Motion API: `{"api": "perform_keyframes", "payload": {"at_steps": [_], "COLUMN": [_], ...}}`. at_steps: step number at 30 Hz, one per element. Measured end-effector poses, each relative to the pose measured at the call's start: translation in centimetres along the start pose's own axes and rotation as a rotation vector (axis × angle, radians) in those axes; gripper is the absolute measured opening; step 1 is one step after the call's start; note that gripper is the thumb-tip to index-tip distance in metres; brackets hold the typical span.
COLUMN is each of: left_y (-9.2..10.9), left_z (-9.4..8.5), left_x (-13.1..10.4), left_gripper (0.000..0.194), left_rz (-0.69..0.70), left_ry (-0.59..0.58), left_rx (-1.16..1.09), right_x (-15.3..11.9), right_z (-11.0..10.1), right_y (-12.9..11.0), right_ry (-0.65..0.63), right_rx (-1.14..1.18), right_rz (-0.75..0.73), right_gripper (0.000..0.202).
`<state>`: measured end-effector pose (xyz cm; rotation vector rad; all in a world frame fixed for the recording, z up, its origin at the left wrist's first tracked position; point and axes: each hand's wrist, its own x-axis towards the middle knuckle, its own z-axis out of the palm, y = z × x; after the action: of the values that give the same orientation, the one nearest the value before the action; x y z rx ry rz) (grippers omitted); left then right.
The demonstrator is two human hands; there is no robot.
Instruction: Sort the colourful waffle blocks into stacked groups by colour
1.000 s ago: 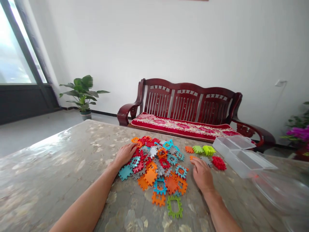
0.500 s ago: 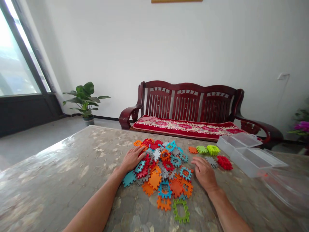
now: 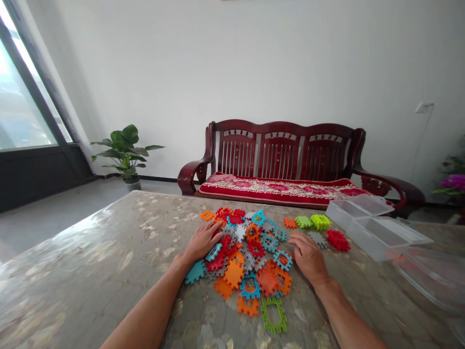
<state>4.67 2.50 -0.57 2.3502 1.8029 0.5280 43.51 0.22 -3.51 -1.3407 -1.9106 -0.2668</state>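
A heap of notched plastic pieces [image 3: 250, 252] in red, orange, blue and grey lies on the table. My left hand [image 3: 204, 240] rests on the heap's left edge, fingers spread over red pieces, holding nothing visible. On the heap's right side is my right hand [image 3: 308, 254], its fingers bent toward the pieces; an orange bit shows at the fingertips, but whether it is held cannot be made out. A green frame piece [image 3: 265, 317] lies at the near end. Beyond my right hand are an orange piece [image 3: 290, 223], light green pieces [image 3: 320, 222], a grey piece [image 3: 318, 239] and red pieces [image 3: 338, 240].
Clear plastic boxes [image 3: 379, 240] with raised lids stand at the right of the patterned table [image 3: 90, 257], beside another clear container [image 3: 432, 276]. A dark red wooden bench [image 3: 279, 157] is behind the table. A potted plant [image 3: 127, 150] stands back left.
My left hand and the middle of the heap have shifted a little to the right. An orange bit now shows by my right fingertips. The view has tilted slightly.
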Motion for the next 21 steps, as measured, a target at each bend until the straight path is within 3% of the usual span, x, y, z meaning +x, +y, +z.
{"api": "perform_keyframes", "payload": {"at_steps": [21], "left_y": [-0.02], "left_z": [0.12], "left_x": [0.12], "left_gripper": [0.054], "left_rz": [0.016], "left_ry": [0.034], "left_rx": [0.027], "right_x": [-0.39], "right_z": [-0.19], "right_y": [-0.04], "right_ry": [0.064], "right_rx": [0.082], "right_rz": [-0.015], "right_gripper": [0.037]}}
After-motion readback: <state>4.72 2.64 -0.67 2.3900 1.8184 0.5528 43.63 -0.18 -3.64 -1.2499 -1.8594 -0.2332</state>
